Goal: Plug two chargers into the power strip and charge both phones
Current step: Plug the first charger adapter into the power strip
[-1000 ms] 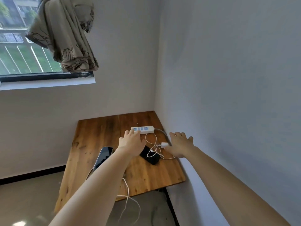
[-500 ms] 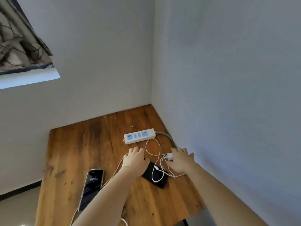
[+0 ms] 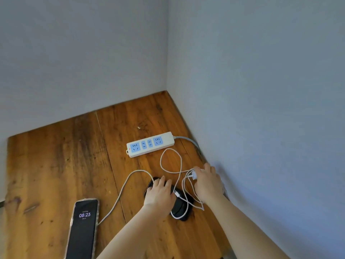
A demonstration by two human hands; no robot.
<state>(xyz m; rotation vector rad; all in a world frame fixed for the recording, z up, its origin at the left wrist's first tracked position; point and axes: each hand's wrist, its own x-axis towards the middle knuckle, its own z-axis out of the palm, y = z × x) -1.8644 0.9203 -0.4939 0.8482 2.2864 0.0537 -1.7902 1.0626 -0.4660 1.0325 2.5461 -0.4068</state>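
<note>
A lit black smartphone in a clear case (image 3: 82, 228), showing 08:23, lies nearest on the worn wooden tabletop (image 3: 56, 165), well left of both hands. The left hand (image 3: 158, 195) rests palm-down, unclenched, on a second dark phone (image 3: 182, 208) draped with white cable (image 3: 170, 161). The right hand (image 3: 208, 182) grasps a small white charger plug (image 3: 194, 174). Beyond both hands, the white power strip with blue sockets (image 3: 150, 144) lies unoccupied near the wall corner.

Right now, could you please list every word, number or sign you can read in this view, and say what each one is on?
"08:23" on the lit screen of the phone at the near left of the wooden table.
Two small lines above and below that time: too small to read.
Power strip: no readable print, only blue sockets and a red dot at its left end.
</note>
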